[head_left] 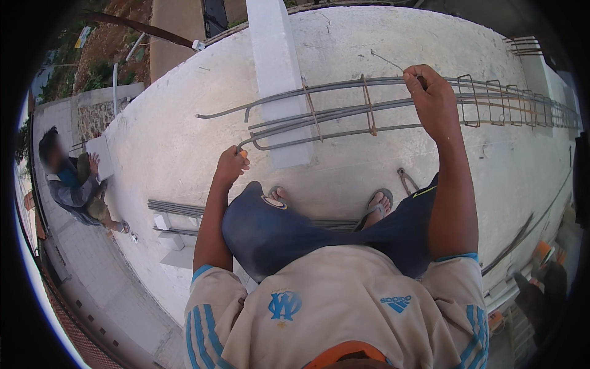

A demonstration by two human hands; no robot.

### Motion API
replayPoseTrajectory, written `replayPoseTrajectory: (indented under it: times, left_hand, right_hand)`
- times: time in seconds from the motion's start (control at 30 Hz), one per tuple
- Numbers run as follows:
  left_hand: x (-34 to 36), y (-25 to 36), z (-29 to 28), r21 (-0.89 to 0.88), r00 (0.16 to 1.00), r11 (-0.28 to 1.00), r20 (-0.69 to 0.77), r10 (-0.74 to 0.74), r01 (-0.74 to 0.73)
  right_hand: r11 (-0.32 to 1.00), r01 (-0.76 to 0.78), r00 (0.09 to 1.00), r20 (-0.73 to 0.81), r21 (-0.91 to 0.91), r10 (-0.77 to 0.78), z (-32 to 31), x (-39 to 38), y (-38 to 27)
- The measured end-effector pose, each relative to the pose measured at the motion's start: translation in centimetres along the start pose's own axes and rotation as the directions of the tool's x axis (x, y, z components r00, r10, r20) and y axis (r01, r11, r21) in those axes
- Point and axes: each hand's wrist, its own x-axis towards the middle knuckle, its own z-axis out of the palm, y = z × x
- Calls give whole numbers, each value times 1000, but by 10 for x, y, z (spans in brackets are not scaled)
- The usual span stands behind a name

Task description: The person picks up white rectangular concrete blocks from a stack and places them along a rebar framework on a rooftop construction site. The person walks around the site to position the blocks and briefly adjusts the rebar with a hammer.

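A long rebar cage (369, 104) of grey steel bars and rusty square stirrups lies across in front of me, its near-left bar ends bent into hooks. My left hand (231, 168) is closed on the hooked end of a steel bar (247, 141); a small orange patch shows at its fingers. Over the far bars of the cage, my right hand (432, 98) is closed in a pinch on a thin tie wire (387, 60), which sticks out to the left. Where the wire's other end runs is hidden by the fingers. A pair of pincers (405, 181) lies by my right foot.
A long white block (272, 55) lies under the cage's left part. More steel bars (175, 208) rest beside white blocks (169, 240) at left. A person (77, 178) sits lower, past the slab's left edge. Dark rods (510, 246) lie at right.
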Motion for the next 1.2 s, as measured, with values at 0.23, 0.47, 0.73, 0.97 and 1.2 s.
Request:
replayPoseTrajectory:
  times: [0.23,0.47,0.73,0.97,1.2]
  left_hand:
    - [-3,12,-13,-98,994,989,-6,112,-113]
    - [-4,17,-23,-278,986,947,-13,164,-161]
    - [-12,27,-24,-365,990,921,-51,129,-139]
    - [-3,45,-32,-373,981,908,-103,167,-193]
    - [25,56,-31,-615,987,775,-142,73,-145]
  right_hand:
    - [1000,-3,1000,27,-24,4,10,3,-2]
    - [996,78,992,107,-34,-73,24,5,4]
    - [974,141,971,218,-175,-101,28,6,15]
    - [933,157,937,347,-325,-37,47,5,35]
    - [912,174,938,344,-372,-39,54,8,46]
